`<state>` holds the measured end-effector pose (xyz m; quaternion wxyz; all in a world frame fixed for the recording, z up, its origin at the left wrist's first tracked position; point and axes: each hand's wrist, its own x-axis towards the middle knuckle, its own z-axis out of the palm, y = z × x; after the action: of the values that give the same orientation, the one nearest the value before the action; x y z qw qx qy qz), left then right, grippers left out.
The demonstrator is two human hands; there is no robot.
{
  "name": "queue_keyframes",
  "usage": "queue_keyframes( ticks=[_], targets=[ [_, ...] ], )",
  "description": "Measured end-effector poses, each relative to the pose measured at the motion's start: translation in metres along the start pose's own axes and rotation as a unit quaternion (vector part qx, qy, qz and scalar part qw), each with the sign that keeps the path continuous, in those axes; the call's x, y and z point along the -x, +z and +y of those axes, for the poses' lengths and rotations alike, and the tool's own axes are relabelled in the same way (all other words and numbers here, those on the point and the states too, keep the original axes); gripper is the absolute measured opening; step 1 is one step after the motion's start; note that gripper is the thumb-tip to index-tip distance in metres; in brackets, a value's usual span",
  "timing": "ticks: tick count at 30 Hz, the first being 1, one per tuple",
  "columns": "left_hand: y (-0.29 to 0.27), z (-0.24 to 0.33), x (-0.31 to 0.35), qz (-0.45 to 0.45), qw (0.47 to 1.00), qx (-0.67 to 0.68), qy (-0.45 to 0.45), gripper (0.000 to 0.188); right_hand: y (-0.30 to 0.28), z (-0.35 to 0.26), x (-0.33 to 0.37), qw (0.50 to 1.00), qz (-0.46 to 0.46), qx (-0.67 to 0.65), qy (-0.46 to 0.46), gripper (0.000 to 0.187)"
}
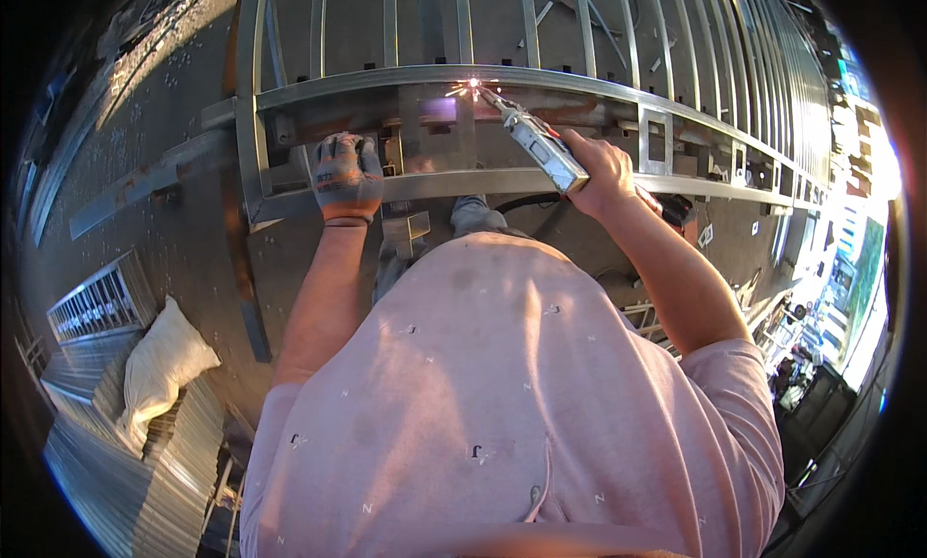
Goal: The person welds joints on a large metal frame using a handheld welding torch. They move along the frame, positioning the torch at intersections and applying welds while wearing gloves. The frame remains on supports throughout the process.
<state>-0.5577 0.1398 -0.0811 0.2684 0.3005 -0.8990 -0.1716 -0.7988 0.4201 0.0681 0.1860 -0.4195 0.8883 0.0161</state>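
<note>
While the right hand (601, 175) is clamped around a handheld torch (543, 148) whose tip (488, 96) sparks at the far rail (367, 78) of a metal frame (248, 138), the gloved left hand (348, 177) lies over the near rail (435, 185), though its grip cannot be determined.

Sparking torch (543, 151) at metal frame (367, 78)
</note>
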Motion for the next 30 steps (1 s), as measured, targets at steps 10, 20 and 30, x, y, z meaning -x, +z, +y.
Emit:
queue_keyframes(
  ticks=[10, 20, 30],
  targets=[
    [-0.004, -0.002, 0.000, 0.005, 0.997, -0.034, -0.069, 0.018, -0.061, 0.105, -0.027, 0.955, -0.225, -0.193, 0.006, 0.056],
    [-0.004, -0.001, 0.004, -0.048, 0.983, -0.130, -0.117, 0.017, -0.058, 0.085, -0.132, 0.839, -0.458, -0.292, 0.013, 0.056],
    [-0.008, 0.002, 0.003, -0.038, 0.987, -0.130, -0.091, 0.018, -0.030, 0.076, -0.155, 0.800, -0.549, -0.243, -0.016, 0.068]
  ],
)
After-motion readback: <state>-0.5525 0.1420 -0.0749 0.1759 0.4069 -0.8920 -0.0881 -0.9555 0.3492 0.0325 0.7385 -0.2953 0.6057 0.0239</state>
